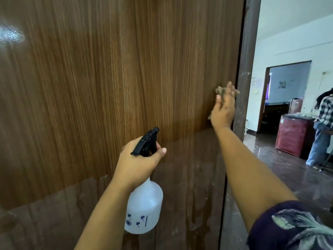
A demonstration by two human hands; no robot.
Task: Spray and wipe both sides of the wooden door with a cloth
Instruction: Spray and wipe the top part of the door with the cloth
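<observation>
The wooden door [90, 105] fills most of the view, brown with vertical grain; its lower part looks darker and streaked. My left hand [137, 163] grips the neck of a white spray bottle [144, 208] with a black trigger head, held close to the door's lower middle. My right hand [223, 109] presses a crumpled brownish cloth [220, 91] flat against the door near its right edge, arm stretched out. Most of the cloth is hidden under the palm.
The door's dark edge [246, 69] stands at the right. Beyond it lies a room with a glossy dark floor [281, 168], a maroon box-like unit [293, 136], a further doorway [286, 91] and a person in a checked shirt [322, 127].
</observation>
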